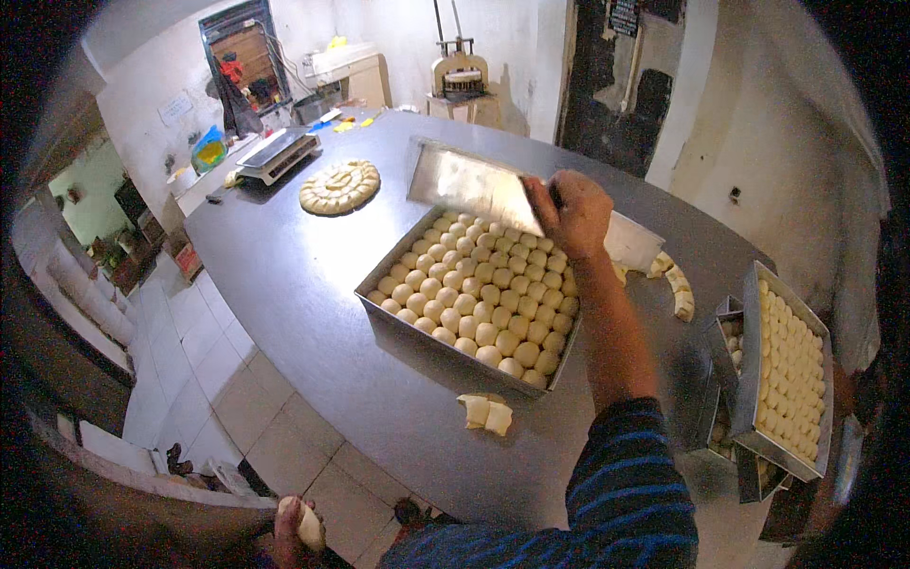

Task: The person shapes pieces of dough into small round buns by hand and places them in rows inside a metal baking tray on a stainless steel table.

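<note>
My right hand point(576, 213) is closed on the edge of a shiny flat metal piece point(469, 185), slanted over the far side of a baking tray. Motion blurs its outline, so I cannot tell whether it is a sheet or a shallow pan. Below it on the metal table, the deep rectangular tray point(450, 356) is packed with rows of round dough balls point(469, 294). At the lower left edge, my left hand point(287, 531) is closed round a pale lump of dough point(309, 526). Cut dough pieces point(485, 414) lie on the table in front of the tray.
A scored dough round point(339, 187) and a scale point(277, 154) sit at the far left of the table point(265, 275). More cut dough point(679, 289) lies right of the tray. Filled trays point(787, 370) are stacked at the right edge. A dough-dividing press point(462, 76) stands behind.
</note>
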The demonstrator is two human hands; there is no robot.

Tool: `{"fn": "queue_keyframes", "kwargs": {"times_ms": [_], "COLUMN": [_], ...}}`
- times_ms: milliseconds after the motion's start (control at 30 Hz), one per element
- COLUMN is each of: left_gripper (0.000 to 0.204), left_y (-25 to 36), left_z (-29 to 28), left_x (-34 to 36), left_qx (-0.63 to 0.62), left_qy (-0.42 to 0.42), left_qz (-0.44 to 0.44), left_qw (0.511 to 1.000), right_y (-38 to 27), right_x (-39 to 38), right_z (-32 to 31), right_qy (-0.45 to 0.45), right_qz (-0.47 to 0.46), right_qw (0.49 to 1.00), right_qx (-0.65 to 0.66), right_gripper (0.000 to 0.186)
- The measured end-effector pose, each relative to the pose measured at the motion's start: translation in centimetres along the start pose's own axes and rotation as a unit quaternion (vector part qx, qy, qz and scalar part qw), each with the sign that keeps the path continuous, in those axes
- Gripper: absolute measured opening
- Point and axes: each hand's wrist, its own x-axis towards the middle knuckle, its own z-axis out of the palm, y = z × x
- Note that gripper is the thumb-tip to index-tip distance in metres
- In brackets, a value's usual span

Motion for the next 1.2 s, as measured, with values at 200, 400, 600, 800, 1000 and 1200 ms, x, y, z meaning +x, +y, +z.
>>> {"fn": "queue_keyframes", "kwargs": {"times_ms": [200,400,600,800,1000,1200], "left_gripper": [0.024,0.024,0.026,0.022,0.017,0.015], "left_y": [6.6,8.4,9.5,8.1,8.3,8.5], "left_z": [10.8,15.8,20.0,23.1,23.4,22.6], "left_x": [2.8,9.7,12.5,12.6,18.1,19.1], "left_qx": [0.028,0.100,0.066,0.337,0.211,0.248], "left_qy": [-0.080,-0.245,-0.395,-0.598,-0.510,-0.505], "left_qz": [-0.037,-0.010,-0.018,0.106,0.088,0.016], "left_qw": [0.996,0.964,0.916,0.719,0.829,0.826], "right_y": [-1.9,-2.5,-13.4,-27.6,-25.5,-18.7], "right_x": [-9.3,-16.2,-16.8,-21.2,-23.6,-29.9], "right_z": [1.7,-1.3,-2.5,-1.7,-13.1,-24.1], "right_qy": [-0.180,-0.318,-0.262,-0.205,-0.200,-0.158], "right_qz": [-0.089,-0.066,0.179,0.553,0.733,0.590], "right_qw": [0.979,0.946,0.948,0.676,0.641,0.711], "right_qx": [0.044,-0.011,0.020,0.442,0.109,-0.348], "right_gripper": [0.031,0.025,0.047,0.054,0.028,0.031]}}
